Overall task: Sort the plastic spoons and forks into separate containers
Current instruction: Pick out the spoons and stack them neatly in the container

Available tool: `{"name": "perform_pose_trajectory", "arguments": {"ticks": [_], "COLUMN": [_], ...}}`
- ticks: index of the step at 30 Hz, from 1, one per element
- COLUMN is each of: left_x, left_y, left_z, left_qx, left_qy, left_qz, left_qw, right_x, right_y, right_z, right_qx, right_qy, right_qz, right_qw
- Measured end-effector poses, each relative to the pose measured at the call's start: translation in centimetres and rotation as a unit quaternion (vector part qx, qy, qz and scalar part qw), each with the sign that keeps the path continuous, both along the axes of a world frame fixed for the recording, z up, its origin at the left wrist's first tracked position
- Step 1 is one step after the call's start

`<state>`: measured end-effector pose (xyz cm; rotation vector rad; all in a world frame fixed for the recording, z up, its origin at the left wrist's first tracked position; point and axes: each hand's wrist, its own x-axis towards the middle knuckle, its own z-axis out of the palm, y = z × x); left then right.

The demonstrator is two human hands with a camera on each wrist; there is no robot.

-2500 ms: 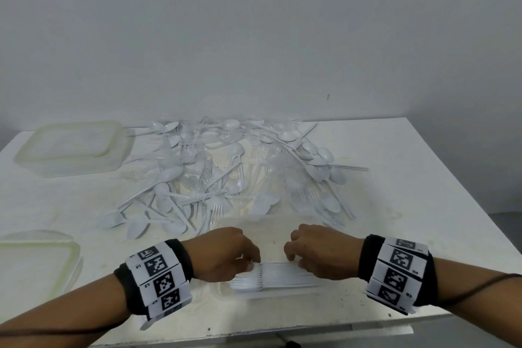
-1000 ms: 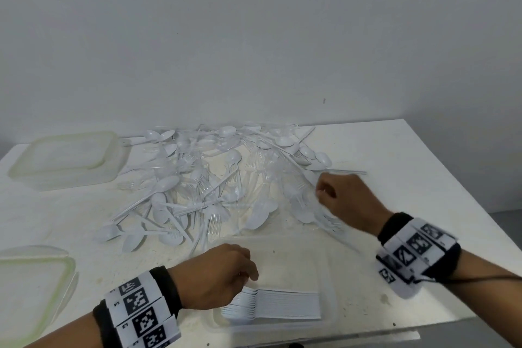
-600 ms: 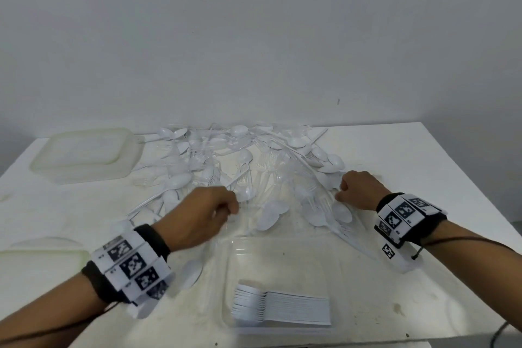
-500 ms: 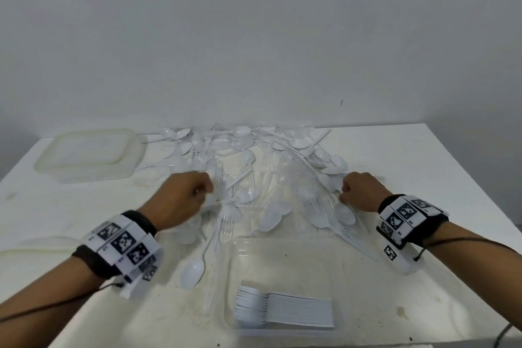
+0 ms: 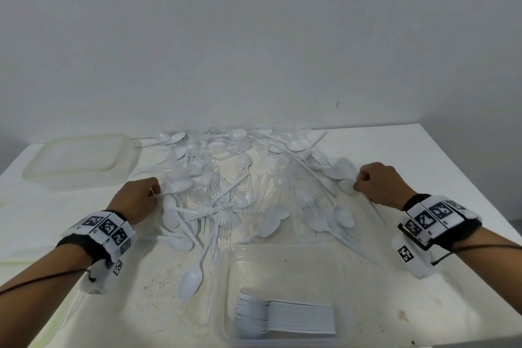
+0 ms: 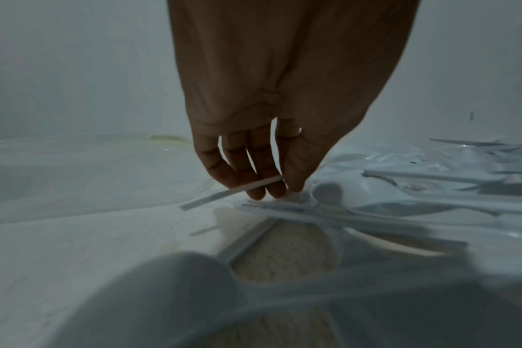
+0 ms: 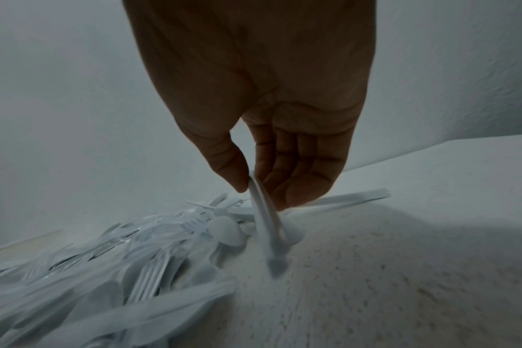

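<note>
Left hand point(image 6: 271, 117) pinches a white handle point(image 6: 233, 193), its head hidden; right hand point(image 7: 263, 113) pinches seemingly a spoon point(image 7: 268, 230), blurred.

Bare surface point(image 5: 409, 285) along the right side, from the near edge to the far corner: open passage there. Another bare strip on the left, between the far-left container point(image 5: 76, 161) and the near-left container point(image 5: 42, 316). Middle of the surface blocked by a wide tangled pile of spoons and forks point(image 5: 243, 186), reaching almost to the back wall point(image 5: 254, 37). Left hand point(image 5: 135, 198) at the pile's left flank, right hand point(image 5: 378, 183) at its right flank. One stray spoon point(image 5: 192, 282) lying just left of the clear tray point(image 5: 350, 265) at the near edge. Tray's far half open; near half taken by a stack of forks point(image 5: 285, 319).
</note>
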<state>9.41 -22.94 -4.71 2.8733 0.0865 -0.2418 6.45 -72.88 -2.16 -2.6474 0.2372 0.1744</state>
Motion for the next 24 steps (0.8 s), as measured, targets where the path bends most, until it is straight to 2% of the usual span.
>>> {"name": "perform_pose_trajectory", "arguments": {"ticks": [3, 6, 9, 11, 14, 16, 18, 20, 22, 24], "left_x": [0.2, 0.1, -0.8, -1.9, -3.5, -4.0, -4.1, -4.0, -3.9, -4.0], "left_y": [0.0, -0.2, -1.3, -2.2, -3.6, -4.5, -5.3, -5.9, -6.2, -6.4], "left_z": [0.7, 1.6, 2.1, 2.1, 1.4, 0.8, 0.6, 0.5, 0.6, 0.7], "left_qx": [-0.013, -0.040, -0.057, -0.065, -0.139, -0.160, -0.154, -0.144, -0.135, -0.121], "left_qy": [-0.027, -0.024, 0.002, 0.047, 0.110, 0.113, 0.098, 0.084, 0.079, 0.077], "left_qz": [0.008, 0.032, 0.058, 0.074, 0.104, 0.119, 0.126, 0.131, 0.131, 0.126], "left_qw": [1.000, 0.998, 0.997, 0.994, 0.979, 0.973, 0.975, 0.977, 0.979, 0.982], "right_x": [0.2, 0.5, 1.2, 1.9, 2.9, 3.4, 4.1, 4.7, 5.1, 5.3], "right_y": [-0.5, -0.7, -0.9, -1.1, -1.1, -1.3, -1.4, -1.4, -1.2, -0.9], "right_z": [0.0, 0.0, -0.7, -1.3, -1.9, -2.1, -2.3, -2.5, -2.3, -2.4], "right_qx": [0.037, 0.116, 0.156, 0.170, 0.229, 0.257, 0.243, 0.173, 0.074, -0.010], "right_qy": [-0.021, -0.025, -0.031, -0.034, -0.034, -0.036, -0.042, -0.051, -0.060, -0.060], "right_qz": [-0.024, -0.061, -0.104, -0.133, -0.186, -0.205, -0.207, -0.183, -0.118, -0.040], "right_qw": [0.999, 0.991, 0.982, 0.976, 0.955, 0.944, 0.947, 0.966, 0.988, 0.997]}}
